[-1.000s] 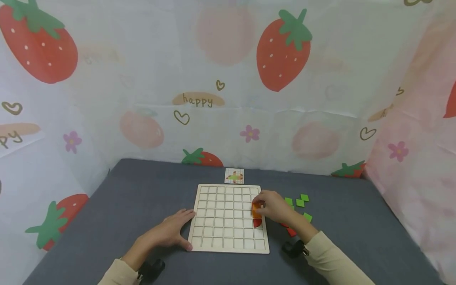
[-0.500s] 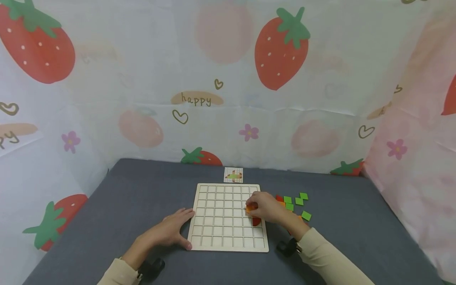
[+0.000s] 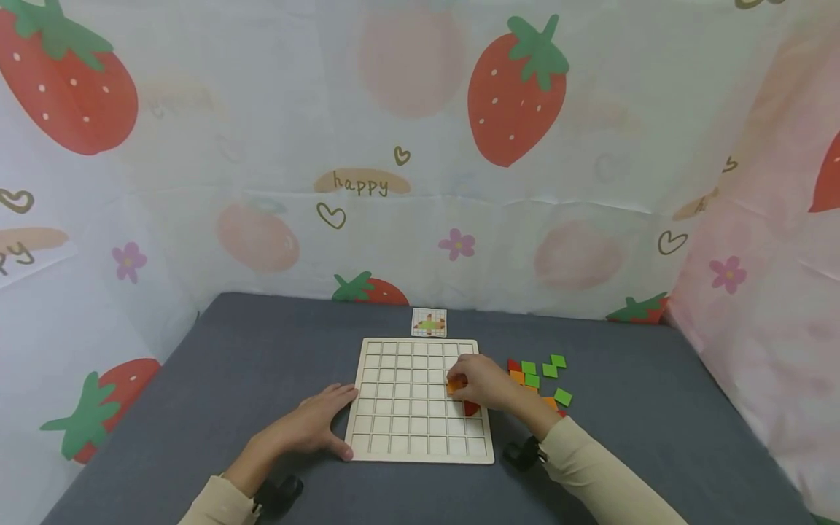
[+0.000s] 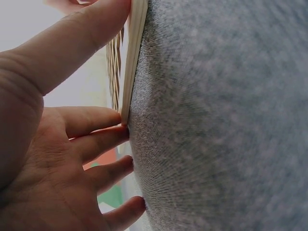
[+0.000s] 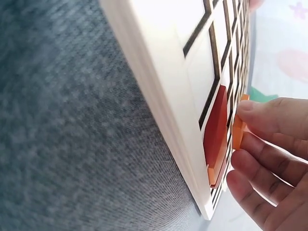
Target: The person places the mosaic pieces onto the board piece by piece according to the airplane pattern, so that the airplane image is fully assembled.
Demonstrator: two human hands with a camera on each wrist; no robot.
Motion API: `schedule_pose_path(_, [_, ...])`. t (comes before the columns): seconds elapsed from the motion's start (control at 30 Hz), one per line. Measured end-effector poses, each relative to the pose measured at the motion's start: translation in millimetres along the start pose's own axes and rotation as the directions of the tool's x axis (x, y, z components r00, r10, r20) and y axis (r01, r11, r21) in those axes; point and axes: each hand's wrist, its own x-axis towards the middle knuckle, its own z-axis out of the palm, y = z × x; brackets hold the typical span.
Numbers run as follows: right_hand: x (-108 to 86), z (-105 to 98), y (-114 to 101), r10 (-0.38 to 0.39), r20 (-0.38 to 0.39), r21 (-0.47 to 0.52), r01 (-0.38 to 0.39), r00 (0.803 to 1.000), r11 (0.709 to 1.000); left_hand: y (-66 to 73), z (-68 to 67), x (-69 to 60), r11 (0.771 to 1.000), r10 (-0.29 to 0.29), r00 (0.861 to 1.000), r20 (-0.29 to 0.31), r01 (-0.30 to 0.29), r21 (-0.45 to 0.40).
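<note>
Your right hand [image 3: 482,383] has shifted a little to the left over the board since a second ago, taking the thin, straight-edged orange tile [image 3: 454,386] with it and uncovering more of the loose pieces. You pinch that tile between thumb and fingers, above the right-hand part of the pale wooden board with a grid of square cells [image 3: 391,462]; whether it touches the board, you can't tell.

Just beside your fingers, a flat red piece with a rounded edge [image 3: 470,409] lies in the rightmost column (your hand hides part of it). Your left hand [image 3: 311,426] stays where it was, fingers spread and fairly straight, thumb and index finger touching the board's left edge.

To the right of the board lie bright green square tiles [image 3: 558,361], together with flat orange tiles [image 3: 517,378] and a small red piece [image 3: 515,364]. Beyond the board's far edge you have a small white card with a printed coloured pattern [image 3: 429,323], flat on the dark grey cloth-covered table [image 3: 275,350].
</note>
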Motion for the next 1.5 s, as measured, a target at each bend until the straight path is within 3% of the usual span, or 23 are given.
schedule_pose_path(1.1, [3.4,4.0,-4.6,-0.026,0.02,-0.021,0.027,0.999,0.999,-0.6,0.7,-1.7,1.0,0.007,1.0,-0.007,-0.007,-0.001])
schedule_pose_path(1.33, [-3.1,-5.4,1.7,-0.018,-0.046,0.045,0.02,0.999,0.999,-2.9,1.8,0.6,1.0,0.005,1.0,-0.01,-0.004,0.01])
schedule_pose_path(1.5, [-15.3,-17.4,11.9,0.047,-0.085,0.086,-0.04,0.995,0.996,-4.1,2.0,2.0,1.0,-0.011,1.0,-0.004,0.011,0.013])
